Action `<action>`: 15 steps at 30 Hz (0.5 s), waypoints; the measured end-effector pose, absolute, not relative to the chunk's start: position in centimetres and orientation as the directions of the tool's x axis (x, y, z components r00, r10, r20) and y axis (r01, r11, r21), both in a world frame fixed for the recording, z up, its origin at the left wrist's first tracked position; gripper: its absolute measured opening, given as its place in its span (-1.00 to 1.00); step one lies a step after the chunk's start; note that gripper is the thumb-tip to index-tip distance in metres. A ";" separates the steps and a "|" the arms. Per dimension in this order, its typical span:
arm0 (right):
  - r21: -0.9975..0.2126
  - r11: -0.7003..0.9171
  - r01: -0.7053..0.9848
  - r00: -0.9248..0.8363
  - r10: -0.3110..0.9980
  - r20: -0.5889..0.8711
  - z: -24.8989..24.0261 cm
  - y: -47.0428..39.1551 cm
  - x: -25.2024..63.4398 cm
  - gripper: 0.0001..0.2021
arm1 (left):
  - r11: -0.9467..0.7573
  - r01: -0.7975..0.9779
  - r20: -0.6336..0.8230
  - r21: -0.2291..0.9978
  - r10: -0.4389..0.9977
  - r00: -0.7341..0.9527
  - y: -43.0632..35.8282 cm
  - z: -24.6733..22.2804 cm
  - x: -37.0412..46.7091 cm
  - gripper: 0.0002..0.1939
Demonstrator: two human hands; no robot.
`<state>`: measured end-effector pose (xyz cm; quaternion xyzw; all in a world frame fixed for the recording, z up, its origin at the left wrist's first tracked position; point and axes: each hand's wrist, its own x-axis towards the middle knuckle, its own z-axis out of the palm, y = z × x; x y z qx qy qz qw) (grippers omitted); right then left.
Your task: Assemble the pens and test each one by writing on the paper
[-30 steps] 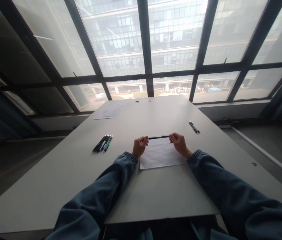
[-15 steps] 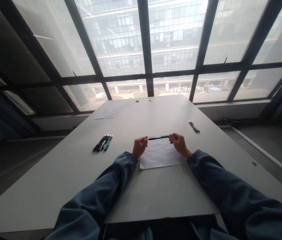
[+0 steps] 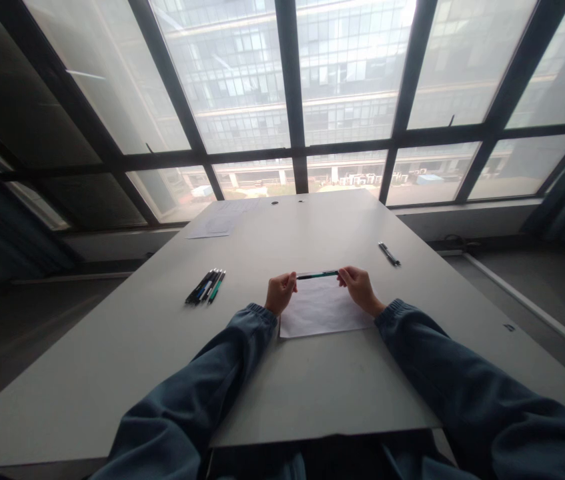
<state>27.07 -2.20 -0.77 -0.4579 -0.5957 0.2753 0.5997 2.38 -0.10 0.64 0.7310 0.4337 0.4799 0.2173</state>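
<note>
Between my two hands a green and black pen (image 3: 318,275) is held level, above the far part of a white sheet of paper (image 3: 325,313). My left hand (image 3: 280,293) pinches its dark end, fingers closed. At the other end, by the clip, my right hand (image 3: 358,287) grips it between thumb and fingers. The paper lies flat on the white table (image 3: 262,393), its far edge partly hidden by my hands.
Several pens (image 3: 205,287) lie side by side to the left. Another pen (image 3: 389,254) rests at the right. Printed sheets (image 3: 212,225) are at the table's far left, and a small dark mark (image 3: 509,327) is near the right edge. Windows stand beyond.
</note>
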 end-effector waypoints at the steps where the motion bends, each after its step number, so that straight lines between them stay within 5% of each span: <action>1: -0.880 0.427 0.208 0.136 0.878 0.458 -0.8 -2.2 27.1 -0.58 | -0.529 0.429 0.515 0.733 0.842 0.160 -0.1 0.7 2.4 -0.44; 15: -0.890 0.416 0.186 0.020 0.904 0.426 -0.6 -2.5 26.9 -0.65 | -0.523 0.382 0.504 0.762 0.849 0.158 0.1 0.4 2.3 -0.45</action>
